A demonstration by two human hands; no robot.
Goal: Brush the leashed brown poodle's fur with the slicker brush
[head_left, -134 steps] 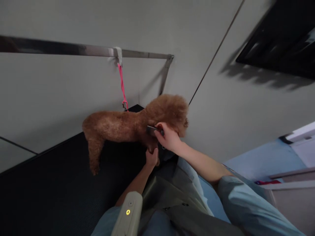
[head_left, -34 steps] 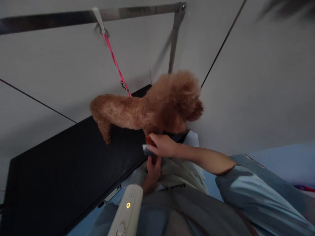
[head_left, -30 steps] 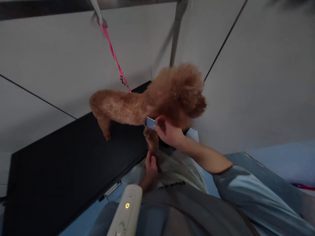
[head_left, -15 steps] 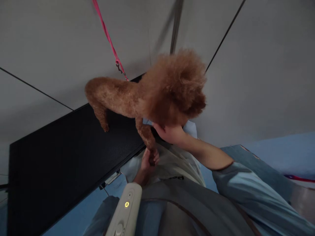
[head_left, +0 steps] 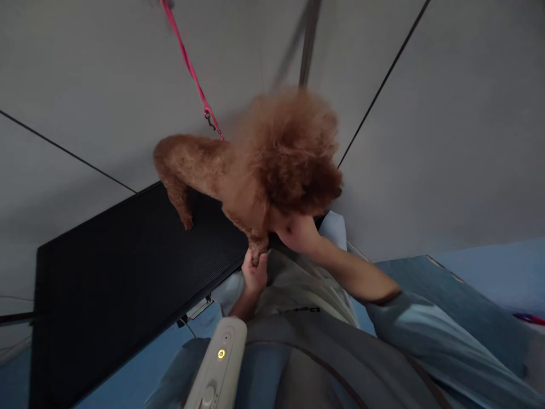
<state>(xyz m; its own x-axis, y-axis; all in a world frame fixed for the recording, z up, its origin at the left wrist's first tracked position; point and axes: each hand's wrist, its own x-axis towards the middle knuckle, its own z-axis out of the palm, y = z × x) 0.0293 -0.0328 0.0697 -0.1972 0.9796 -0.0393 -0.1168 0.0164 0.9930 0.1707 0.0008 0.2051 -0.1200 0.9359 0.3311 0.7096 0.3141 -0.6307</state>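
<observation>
At the table's [head_left: 128, 284] edge, the left hand [head_left: 254, 276] clamps its fingers on the dog's [head_left: 293, 145] front leg [head_left: 258, 241], likely steadying it; right hand [head_left: 299, 232] fingers, hidden, I cannot tell; next probably needs stillness.

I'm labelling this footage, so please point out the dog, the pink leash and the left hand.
Dog [head_left: 240, 173]: head view, on the fur between back and head.
Pink leash [head_left: 186, 58]: head view, partway along its strap.
Left hand [head_left: 254, 276]: head view, middle of the hand.
</observation>
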